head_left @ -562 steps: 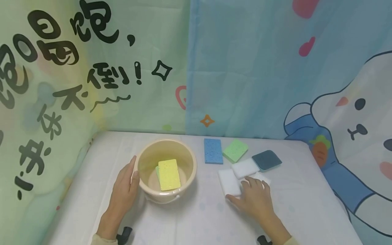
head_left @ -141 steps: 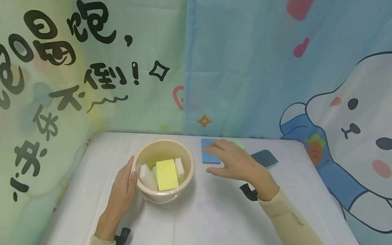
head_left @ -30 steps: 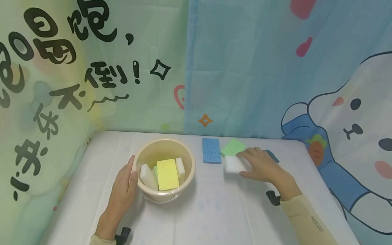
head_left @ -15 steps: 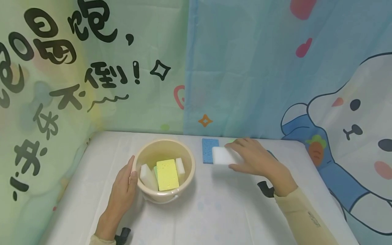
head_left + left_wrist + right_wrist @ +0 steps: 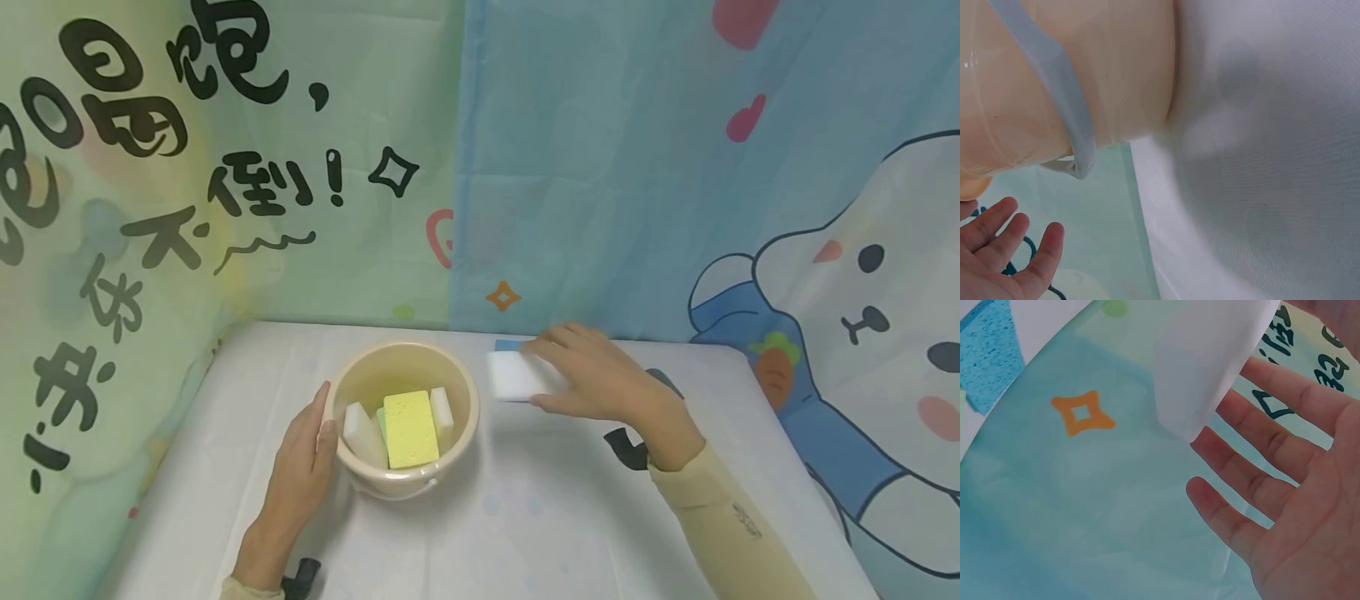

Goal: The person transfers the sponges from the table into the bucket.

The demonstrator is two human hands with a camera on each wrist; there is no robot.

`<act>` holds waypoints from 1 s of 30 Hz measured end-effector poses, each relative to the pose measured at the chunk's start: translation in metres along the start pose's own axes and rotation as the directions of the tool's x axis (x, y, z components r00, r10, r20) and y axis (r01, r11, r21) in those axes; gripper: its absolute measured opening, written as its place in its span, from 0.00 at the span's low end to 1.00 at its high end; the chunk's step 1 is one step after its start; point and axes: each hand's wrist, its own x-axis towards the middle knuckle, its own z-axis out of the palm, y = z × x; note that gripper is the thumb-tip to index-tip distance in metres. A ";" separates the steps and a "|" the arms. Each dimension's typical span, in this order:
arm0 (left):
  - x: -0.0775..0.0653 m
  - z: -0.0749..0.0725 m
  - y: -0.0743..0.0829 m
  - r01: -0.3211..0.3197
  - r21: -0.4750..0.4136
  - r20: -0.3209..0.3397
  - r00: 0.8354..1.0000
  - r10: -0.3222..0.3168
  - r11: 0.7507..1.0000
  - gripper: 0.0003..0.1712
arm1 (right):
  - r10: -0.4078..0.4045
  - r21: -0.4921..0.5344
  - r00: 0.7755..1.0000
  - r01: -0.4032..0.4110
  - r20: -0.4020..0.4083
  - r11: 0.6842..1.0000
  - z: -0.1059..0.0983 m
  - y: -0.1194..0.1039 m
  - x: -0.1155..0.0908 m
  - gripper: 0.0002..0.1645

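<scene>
My left hand (image 5: pixel 303 454) lies along the left side of a cream bucket (image 5: pixel 405 362), fingers extended near the rim. Inside stand a yellow sponge (image 5: pixel 411 429), a white sponge at the left (image 5: pixel 363 437) and another at the right (image 5: pixel 441 410); a green edge (image 5: pixel 381 423) peeks out behind the yellow one. Raised over the table, my right hand (image 5: pixel 592 379) pinches a white sponge (image 5: pixel 513 377) between thumb and fingers. The right wrist view shows this sponge (image 5: pixel 1197 362) at the fingertips. Beneath it, a blue sponge (image 5: pixel 507 344) is mostly covered.
A dark sponge (image 5: pixel 663 380) lies behind my right forearm, partly hidden. The bucket's grey handle (image 5: pixel 1063 87) hangs down its side in the left wrist view. A printed curtain (image 5: pixel 570 208) borders the white table (image 5: pixel 480 533) at the back.
My right hand has lifted the white sponge and carried it left, over the green and blue sponges towards the bucket. Earlier, two white sponges went into the bucket. My left hand stays at the bucket.
</scene>
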 end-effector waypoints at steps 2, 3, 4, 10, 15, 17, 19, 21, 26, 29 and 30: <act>0.000 0.000 0.000 0.002 0.003 0.000 1.000 -0.002 1.000 0.28 | -0.009 0.004 1.000 0.009 -0.003 1.000 -0.001 -0.002 0.003 0.35; 0.000 0.000 0.000 0.002 0.003 0.001 1.000 -0.002 1.000 0.28 | -0.015 0.005 1.000 0.015 -0.006 1.000 -0.001 -0.004 0.004 0.35; -0.001 0.000 0.000 0.004 0.005 0.001 1.000 -0.004 1.000 0.28 | -0.020 0.007 1.000 0.020 -0.010 1.000 -0.002 -0.005 0.006 0.35; 0.000 -0.001 0.000 0.005 -0.002 0.006 1.000 -0.005 1.000 0.28 | -0.062 0.014 0.998 0.062 -0.025 0.998 -0.002 -0.014 0.016 0.35; 0.001 -0.001 0.000 0.003 -0.017 0.010 1.000 -0.002 1.000 0.28 | -0.104 0.005 0.994 0.105 -0.022 0.995 -0.001 -0.021 0.025 0.35; 0.001 -0.001 0.001 0.001 -0.017 0.011 1.000 -0.001 1.000 0.28 | -0.111 0.006 0.994 0.112 -0.015 0.994 -0.001 -0.023 0.027 0.35; 0.001 -0.001 0.001 0.000 -0.016 0.011 1.000 0.000 1.000 0.28 | -0.114 0.010 0.993 0.114 -0.004 0.993 0.000 -0.024 0.029 0.34; 0.001 -0.001 0.001 0.000 -0.012 0.010 1.000 0.001 1.000 0.28 | -0.118 0.012 0.993 0.118 0.000 0.993 0.001 -0.026 0.031 0.34; 0.001 -0.001 0.001 0.000 -0.010 0.012 1.000 0.001 1.000 0.28 | -0.151 0.019 0.988 0.151 -0.020 0.988 0.005 -0.029 0.037 0.32; 0.001 -0.001 0.001 0.002 -0.009 0.015 1.000 -0.002 1.000 0.28 | -0.176 0.031 0.984 0.177 -0.039 0.984 0.007 -0.033 0.042 0.31; 0.001 -0.001 0.001 0.002 -0.009 0.014 1.000 -0.002 1.000 0.28 | -0.183 0.036 0.982 0.184 -0.041 0.982 0.008 -0.035 0.044 0.30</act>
